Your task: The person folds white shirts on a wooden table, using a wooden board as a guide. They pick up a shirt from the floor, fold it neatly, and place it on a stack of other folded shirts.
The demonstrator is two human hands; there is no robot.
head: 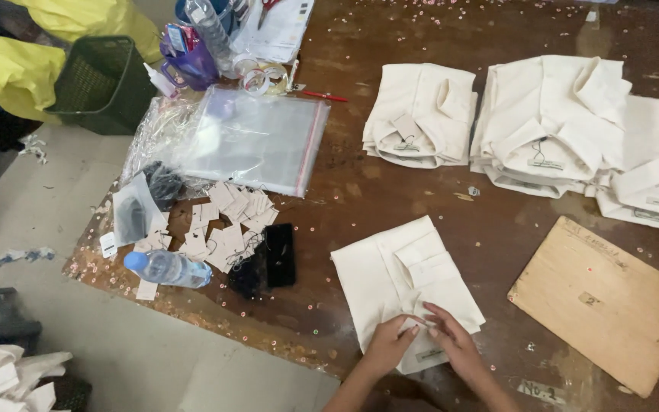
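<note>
Cloth is what we have under our hands: a folded cream shirt (402,286) lies at the near edge of the brown wooden surface (390,191), just in front of us, collar end toward us. Our left hand (388,345) and right hand (451,341) rest on its near end, fingers curled and pinching at a small pale tag (412,323) between them; nothing else is held. We judge the shirt light, soft and limp, likely to slump out of its fold if lifted by 1 corner, so it would be best taken flat from both side edges or under the folded body. Farther back lie 3 stacks of folded cream shirts (547,122), each top shirt bearing a small hanging tag at its collar. To the right lies a flat plywood board (604,301), rectangular and tan. To the left, a heap of small square cardboard tags (226,221) is spread out, with a black phone (279,254) beside it and a clear water bottle with a blue cap (168,268) lying on its side. Behind these lies a stack of clear plastic bags with a red strip along 1 edge (257,139), flat and glossy. A dark green basket (101,82) stands at the far left corner.
</note>
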